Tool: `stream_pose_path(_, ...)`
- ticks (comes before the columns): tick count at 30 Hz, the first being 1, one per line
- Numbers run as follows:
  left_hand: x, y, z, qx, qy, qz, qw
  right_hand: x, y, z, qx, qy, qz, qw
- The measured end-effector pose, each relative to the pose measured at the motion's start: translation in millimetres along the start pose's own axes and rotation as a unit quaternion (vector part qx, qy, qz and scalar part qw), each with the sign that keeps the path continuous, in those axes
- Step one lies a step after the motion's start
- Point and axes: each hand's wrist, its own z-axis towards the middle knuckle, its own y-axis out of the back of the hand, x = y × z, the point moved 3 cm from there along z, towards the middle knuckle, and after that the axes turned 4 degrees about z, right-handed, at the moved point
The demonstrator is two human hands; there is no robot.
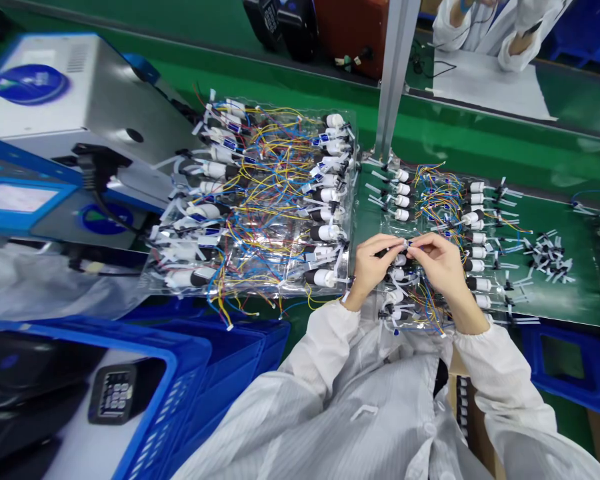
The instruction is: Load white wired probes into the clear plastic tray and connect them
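Note:
My left hand [373, 267] and my right hand [439, 261] meet over a clear tray, fingertips pinched close together. Between them is a small dark and whitish piece [405, 245], too small and covered to name. Beneath and around the hands lie several white-and-black cylindrical parts [475, 252] in two columns, with yellow, blue and red wires [443, 200] running between them. White strips stick out from black fittings at the ends of these parts. To the right of my right hand is a loose heap of small black fittings with white strips [550, 257].
Left of my hands lies a larger clear tray [280, 267] of similar wired cylinders. A grey and blue machine [105, 80] stands at far left, blue crates [190, 360] below. A metal post [395, 73] rises behind the trays. Another person's sleeves [520, 50] show at the far bench.

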Motion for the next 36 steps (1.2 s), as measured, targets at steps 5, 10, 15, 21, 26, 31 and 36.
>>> stream_pose_path(5,2,0.5,0,-0.005,-0.007,-0.004,1.000,-2,2,0,0.019,0.002,0.017,1.000)
stream_pose_path(10,7,-0.5,-2,0.011,-0.021,0.014,1.000,-4,5,1,0.034,0.005,0.017,0.999)
stream_pose_path(15,7,-1.5,-2,0.039,-0.022,0.011,0.999,-7,6,2,0.045,-0.011,0.016,0.999)
stream_pose_path(21,6,-2.7,-3,0.045,-0.018,-0.015,0.999,-6,8,1,0.056,-0.018,0.039,0.997)
stream_pose_path(26,5,-6.3,-2,0.072,0.005,-0.019,0.997,-6,10,-2,0.053,0.000,-0.045,0.998)
stream_pose_path(31,-4,-4.1,-5,0.071,0.007,0.038,0.997,13,8,-10,0.080,0.116,-0.294,0.945)
stream_pose_path(36,-6,-3.4,-17,0.035,0.058,0.024,0.997,46,60,11,0.037,0.166,-0.399,0.901)
